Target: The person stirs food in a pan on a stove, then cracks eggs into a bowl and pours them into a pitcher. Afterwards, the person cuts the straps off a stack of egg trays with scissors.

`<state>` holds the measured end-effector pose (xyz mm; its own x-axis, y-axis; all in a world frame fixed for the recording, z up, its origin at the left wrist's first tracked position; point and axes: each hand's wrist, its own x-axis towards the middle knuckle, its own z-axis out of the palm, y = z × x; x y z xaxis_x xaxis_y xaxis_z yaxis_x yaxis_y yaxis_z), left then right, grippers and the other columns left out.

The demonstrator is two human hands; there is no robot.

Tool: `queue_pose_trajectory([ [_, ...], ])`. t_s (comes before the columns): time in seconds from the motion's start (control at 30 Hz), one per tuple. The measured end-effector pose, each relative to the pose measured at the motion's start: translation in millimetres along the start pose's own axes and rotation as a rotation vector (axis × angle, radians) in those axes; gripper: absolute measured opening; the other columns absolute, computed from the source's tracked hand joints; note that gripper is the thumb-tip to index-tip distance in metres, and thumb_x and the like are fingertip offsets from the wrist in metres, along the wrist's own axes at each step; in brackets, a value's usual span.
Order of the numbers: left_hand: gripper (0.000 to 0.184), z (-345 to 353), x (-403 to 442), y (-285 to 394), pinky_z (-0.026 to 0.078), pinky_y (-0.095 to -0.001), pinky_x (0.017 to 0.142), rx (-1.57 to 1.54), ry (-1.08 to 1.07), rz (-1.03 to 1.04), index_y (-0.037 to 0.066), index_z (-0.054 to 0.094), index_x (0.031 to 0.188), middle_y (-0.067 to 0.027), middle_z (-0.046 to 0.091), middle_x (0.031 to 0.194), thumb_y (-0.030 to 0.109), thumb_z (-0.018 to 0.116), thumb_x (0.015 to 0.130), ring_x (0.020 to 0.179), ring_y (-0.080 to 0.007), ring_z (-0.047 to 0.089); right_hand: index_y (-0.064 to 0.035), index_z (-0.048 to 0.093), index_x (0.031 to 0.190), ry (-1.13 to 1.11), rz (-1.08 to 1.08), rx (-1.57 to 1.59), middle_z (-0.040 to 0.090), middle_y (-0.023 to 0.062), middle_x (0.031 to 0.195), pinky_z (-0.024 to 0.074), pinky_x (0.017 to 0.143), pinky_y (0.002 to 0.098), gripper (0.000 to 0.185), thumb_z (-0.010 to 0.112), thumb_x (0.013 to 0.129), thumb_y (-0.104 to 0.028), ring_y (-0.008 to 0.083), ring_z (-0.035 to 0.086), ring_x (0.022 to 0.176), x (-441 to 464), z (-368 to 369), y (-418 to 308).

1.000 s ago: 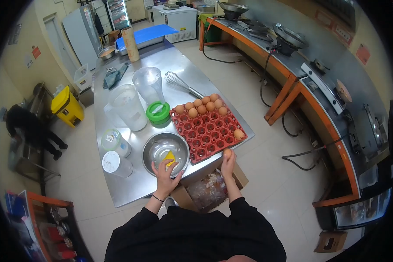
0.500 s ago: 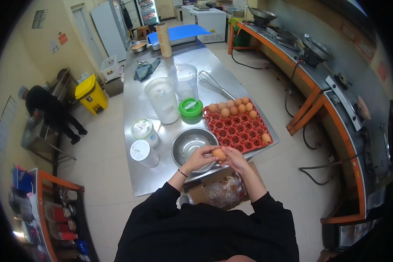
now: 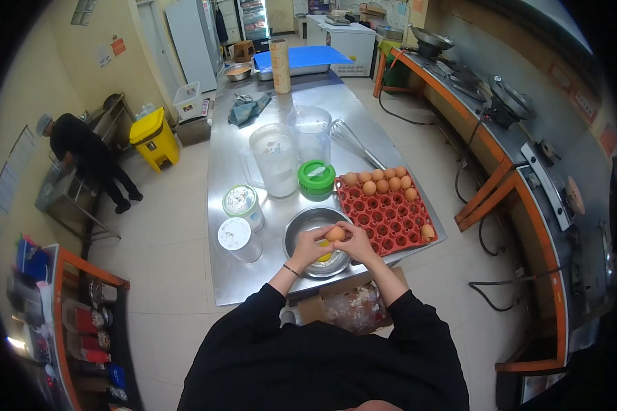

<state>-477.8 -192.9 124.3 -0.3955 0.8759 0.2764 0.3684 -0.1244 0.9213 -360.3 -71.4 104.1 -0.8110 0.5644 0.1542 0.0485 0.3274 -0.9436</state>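
Observation:
A brown egg [image 3: 335, 234] is held between the fingertips of my left hand [image 3: 310, 249] and my right hand [image 3: 356, 244], over a steel bowl [image 3: 296, 227]. Something yellow [image 3: 324, 255] shows in the bowl below the fingers; my hands partly hide it. To the right of the bowl lies a red egg tray [image 3: 387, 218], with several brown eggs in its far rows and a single one [image 3: 428, 232] at its right edge. A green-lidded container [image 3: 316, 178] stands just beyond the bowl.
Left of the bowl are two lidded tubs [image 3: 235, 234], with a plastic pitcher [image 3: 275, 159] behind. A whisk [image 3: 358, 144] lies beyond the tray. Below the table edge sits a cardboard box [image 3: 313, 309] of waste. A person [image 3: 89, 151] bends over a sink at the far left.
My right hand has brought the egg from beside the tray to above the bowl. My left hand has come up from inside the bowl and now touches the egg too.

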Motion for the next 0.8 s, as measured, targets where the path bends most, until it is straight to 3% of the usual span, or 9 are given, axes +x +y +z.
queue_pose_trajectory([
  [0.2,0.044,-1.0,-1.8,-14.2,0.046,-0.0285,0.083,0.268,0.069,0.196,0.003,0.058,0.106,-0.0145,0.058,0.106,0.008,0.067,0.063,0.096,-0.0246,0.058,-0.004,0.055,0.108,-0.043,-0.182,-0.347,0.056,0.0128,0.087,0.0469,0.069,0.031,0.047,0.066,0.062,-0.01,0.0261,0.058,0.077,6.5,-7.2,-14.0],
  [0.4,0.044,-14.4,-1.4,-20.5,0.045,-0.0329,0.083,0.487,-0.009,0.294,0.005,0.056,0.107,-0.0132,0.056,0.108,0.009,0.065,0.064,0.096,-0.0282,0.055,-0.0073,0.057,0.106,-0.04,-0.389,-0.66,0.048,0.0128,0.093,0.0456,0.073,0.0317,0.042,0.063,0.065,-0.003,0.0276,0.055,0.083,3.2,-13.7,-15.1],
  [0.5,0.045,-13.7,1.1,-5.3,0.043,-0.0352,0.082,0.564,0.023,0.344,0.006,0.055,0.108,-0.0124,0.057,0.106,0.011,0.066,0.064,0.096,-0.0278,0.053,-0.008,0.056,0.108,0.035,-0.29,-0.607,0.049,0.012,0.093,0.0468,0.07,0.0304,0.044,0.067,0.065,-0.007,0.0251,0.055,0.082,-7.8,-20.7,-36.1],
  [0.6,0.045,5.4,-3.7,8.4,0.042,-0.0359,0.081,0.435,0.01,0.287,0.005,0.055,0.107,-0.0116,0.058,0.101,0.011,0.067,0.064,0.094,-0.0275,0.053,-0.0075,0.057,0.107,0.14,-0.078,-0.294,0.051,0.0101,0.094,0.0479,0.067,0.029,0.042,0.069,0.067,-0.01,0.0199,0.055,0.081,-28.0,-33.1,-46.4],
  [0.63,0.045,16.1,-7.3,11.5,0.042,-0.0359,0.08,0.36,-0.001,0.255,0.005,0.055,0.106,-0.0114,0.058,0.1,0.011,0.067,0.064,0.094,-0.0275,0.053,-0.0069,0.058,0.106,0.199,-0.006,-0.111,0.052,0.0063,0.091,0.0435,0.065,0.0273,0.042,0.072,0.067,-0.016,0.0144,0.053,0.076,-38.1,-38.3,-44.6],
  [0.73,0.046,59.4,-24.8,30.2,0.042,-0.0347,0.079,0.216,-0.114,0.36,0.005,0.054,0.106,-0.0119,0.057,0.098,0.012,0.069,0.063,0.091,-0.0281,0.053,-0.0053,0.058,0.106,0.295,0.042,-0.184,0.053,0.0089,0.088,0.0435,0.068,0.0259,0.044,0.073,0.066,-0.017,0.0152,0.053,0.079,-85.1,-65.7,-39.7],
  [0.8,0.051,93.4,-38.3,13.8,0.04,-0.036,0.081,0.283,-0.207,0.346,0.005,0.052,0.11,-0.0125,0.054,0.102,0.014,0.069,0.063,0.092,-0.0279,0.051,-0.0023,0.056,0.109,0.267,0.21,-0.253,0.056,0.0106,0.091,0.0447,0.067,0.025,0.048,0.073,0.067,-0.019,0.0155,0.055,0.08,-125.7,-85.2,-6.5],
])
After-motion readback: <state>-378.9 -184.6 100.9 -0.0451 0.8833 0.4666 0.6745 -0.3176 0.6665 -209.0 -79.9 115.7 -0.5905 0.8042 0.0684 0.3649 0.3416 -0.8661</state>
